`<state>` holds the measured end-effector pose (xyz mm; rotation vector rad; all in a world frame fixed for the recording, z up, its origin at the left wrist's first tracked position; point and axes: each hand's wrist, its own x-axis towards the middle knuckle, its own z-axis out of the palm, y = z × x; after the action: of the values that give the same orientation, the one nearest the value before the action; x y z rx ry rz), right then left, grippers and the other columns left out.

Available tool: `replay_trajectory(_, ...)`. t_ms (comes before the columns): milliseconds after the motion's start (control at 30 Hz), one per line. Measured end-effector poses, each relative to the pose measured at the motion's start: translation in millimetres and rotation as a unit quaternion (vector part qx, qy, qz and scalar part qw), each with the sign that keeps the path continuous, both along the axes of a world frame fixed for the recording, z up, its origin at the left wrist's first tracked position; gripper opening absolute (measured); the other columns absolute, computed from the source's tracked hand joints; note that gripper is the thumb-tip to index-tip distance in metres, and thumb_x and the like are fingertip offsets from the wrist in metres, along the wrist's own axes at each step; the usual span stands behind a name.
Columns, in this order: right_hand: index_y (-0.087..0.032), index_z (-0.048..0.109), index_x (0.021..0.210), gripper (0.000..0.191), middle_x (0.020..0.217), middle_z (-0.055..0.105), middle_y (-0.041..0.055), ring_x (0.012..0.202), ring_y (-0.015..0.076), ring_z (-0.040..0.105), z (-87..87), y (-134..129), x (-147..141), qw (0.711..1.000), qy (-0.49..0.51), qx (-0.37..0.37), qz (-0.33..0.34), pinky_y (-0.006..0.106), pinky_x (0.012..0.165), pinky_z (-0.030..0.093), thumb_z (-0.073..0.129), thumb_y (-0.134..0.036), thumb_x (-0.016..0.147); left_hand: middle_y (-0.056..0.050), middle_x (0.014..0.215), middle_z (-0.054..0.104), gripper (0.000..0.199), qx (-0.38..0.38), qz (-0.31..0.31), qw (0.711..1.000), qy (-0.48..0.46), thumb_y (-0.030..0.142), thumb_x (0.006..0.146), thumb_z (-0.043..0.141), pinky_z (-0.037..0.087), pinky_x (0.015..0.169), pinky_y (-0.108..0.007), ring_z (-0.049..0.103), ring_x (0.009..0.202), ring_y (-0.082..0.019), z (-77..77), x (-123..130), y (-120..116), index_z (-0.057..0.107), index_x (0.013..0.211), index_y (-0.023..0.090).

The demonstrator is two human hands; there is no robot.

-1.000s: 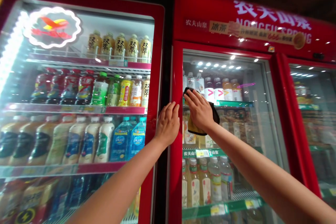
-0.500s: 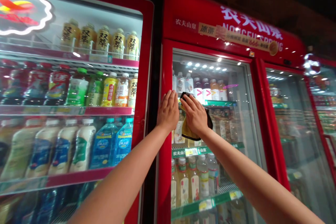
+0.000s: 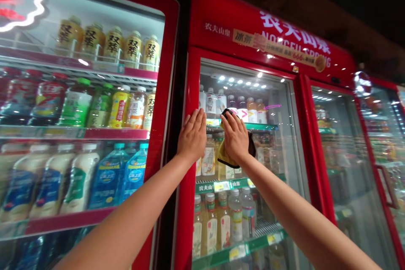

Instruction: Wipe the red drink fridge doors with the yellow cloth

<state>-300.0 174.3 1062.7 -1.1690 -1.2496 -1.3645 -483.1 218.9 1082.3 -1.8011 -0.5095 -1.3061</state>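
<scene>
My left hand (image 3: 192,137) lies flat on the red frame (image 3: 186,202) of a drinks fridge, at the left edge of its glass door (image 3: 278,156). Its fingers are stretched upward and hold nothing. To the right, my right hand (image 3: 236,137) presses a yellow cloth with a black border (image 3: 225,160) against the glass. The cloth sticks out on both sides of the hand, and its middle is hidden under the palm. Behind the glass stand several bottles (image 3: 210,223) on shelves with green edges.
At the left stands another red-framed fridge (image 3: 169,71) with bottles (image 3: 114,46) on several shelves. A second glass door (image 3: 344,143) adjoins on the right, and a further fridge with a door handle (image 3: 386,185) follows. A paper strip (image 3: 278,50) is stuck on the red header.
My right hand and the cloth have slid a little to the right across the glass. My left hand stays on the frame. The whole view has shifted slightly, so the fridges appear further left.
</scene>
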Motion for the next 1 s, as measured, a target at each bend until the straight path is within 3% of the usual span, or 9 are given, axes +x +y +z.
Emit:
replay_trajectory(167, -0.023, 0.047, 0.154, 0.052, 0.162, 0.044, 0.0079, 0.153, 0.026, 0.034, 62.2, -3.5, 29.8, 0.998, -0.03, -0.007, 0.048, 0.05, 0.122, 0.035, 0.036, -0.02, 0.103, -0.011, 0.165, 0.035, 0.063, 0.031, -0.014, 0.999, -0.015, 0.016, 0.098, 0.04, 0.02, 0.13, -0.054, 0.026, 0.156, -0.025, 2.8, -1.4, -3.2, 0.03, 0.161, 0.018)
replay_trajectory(233, -0.023, 0.045, 0.155, 0.053, 0.162, 0.044, 0.0095, 0.153, 0.0277, 0.034, 71.0, -4.3, 49.0, 0.998, -0.007, 0.008, 0.06, 0.054, 0.121, 0.035, 0.036, -0.021, 0.103, -0.008, 0.165, 0.036, 0.064, 0.034, -0.017, 0.999, -0.016, 0.015, 0.096, 0.043, 0.019, 0.13, -0.056, 0.028, 0.156, -0.025, 4.3, 1.9, -8.8, 0.033, 0.16, 0.023)
replay_trajectory(367, -0.02, 0.046, 0.154, 0.054, 0.161, 0.044, 0.0132, 0.153, 0.0297, 0.034, 37.3, -4.0, 69.9, 0.998, 0.038, 0.035, 0.044, 0.06, 0.123, 0.029, 0.038, -0.017, 0.101, -0.007, 0.164, 0.039, 0.061, 0.024, -0.002, 1.0, 0.001, 0.014, 0.094, 0.045, 0.022, 0.129, -0.052, 0.029, 0.155, -0.024, 7.8, 18.1, -23.4, 0.042, 0.155, 0.023)
replay_trajectory(467, -0.023, 0.047, 0.153, 0.057, 0.16, 0.045, 0.009, 0.154, 0.0251, 0.033, 10.9, -5.3, 69.4, 0.998, -0.046, 0.008, 0.038, 0.052, 0.125, 0.029, 0.04, -0.012, 0.098, -0.008, 0.162, 0.042, 0.055, 0.02, 0.003, 1.0, 0.013, 0.015, 0.095, 0.043, 0.025, 0.129, -0.049, 0.032, 0.154, -0.024, 11.1, 37.6, -31.8, 0.049, 0.15, 0.02)
replay_trajectory(600, -0.024, 0.05, 0.152, 0.058, 0.161, 0.046, 0.0054, 0.152, 0.0227, 0.035, 33.7, -10.3, 77.8, 0.991, -0.123, -0.03, 0.037, 0.044, 0.123, 0.035, 0.041, -0.009, 0.096, -0.009, 0.162, 0.043, 0.055, 0.021, -0.002, 0.999, 0.029, 0.014, 0.095, 0.042, 0.025, 0.128, -0.048, 0.031, 0.155, -0.024, 18.4, 73.3, -37.3, 0.049, 0.149, 0.017)
replay_trajectory(733, -0.021, 0.047, 0.153, 0.056, 0.16, 0.046, 0.0095, 0.151, 0.024, 0.037, 62.9, -10.8, 109.6, 0.999, -0.026, 0.022, 0.039, 0.047, 0.12, 0.04, 0.038, -0.011, 0.098, -0.012, 0.162, 0.041, 0.055, 0.013, -0.012, 1.0, 0.021, 0.014, 0.096, 0.042, 0.026, 0.128, -0.05, 0.031, 0.154, -0.027, 25.1, 113.6, -39.3, 0.048, 0.15, 0.012)
replay_trajectory(867, -0.021, 0.046, 0.154, 0.057, 0.159, 0.047, 0.0116, 0.151, 0.0256, 0.037, 28.7, -9.2, 135.4, 0.996, 0.035, 0.078, 0.034, 0.05, 0.119, 0.041, 0.035, -0.012, 0.099, -0.012, 0.163, 0.04, 0.054, 0.002, -0.031, 0.999, 0.007, 0.014, 0.097, 0.041, 0.027, 0.128, -0.051, 0.031, 0.155, -0.026, 23.1, 142.8, -38.0, 0.048, 0.15, 0.013)
replay_trajectory(933, -0.023, 0.047, 0.153, 0.057, 0.159, 0.047, 0.0098, 0.152, 0.0249, 0.036, 7.4, -11.4, 139.0, 0.998, 0.003, 0.054, 0.025, 0.048, 0.12, 0.039, 0.036, -0.011, 0.098, -0.01, 0.163, 0.039, 0.053, 0.0, -0.034, 0.999, 0.001, 0.015, 0.098, 0.039, 0.027, 0.128, -0.049, 0.032, 0.154, -0.025, 19.4, 150.3, -35.7, 0.048, 0.151, 0.014)
replay_trajectory(1000, -0.025, 0.047, 0.153, 0.057, 0.16, 0.046, 0.0067, 0.153, 0.0231, 0.034, 1.4, -15.4, 139.2, 0.999, -0.043, 0.011, 0.022, 0.046, 0.122, 0.038, 0.039, -0.011, 0.098, -0.01, 0.164, 0.038, 0.054, 0.003, -0.038, 0.999, -0.005, 0.017, 0.099, 0.038, 0.026, 0.128, -0.048, 0.033, 0.154, -0.024, 15.8, 153.6, -32.3, 0.045, 0.153, 0.014)
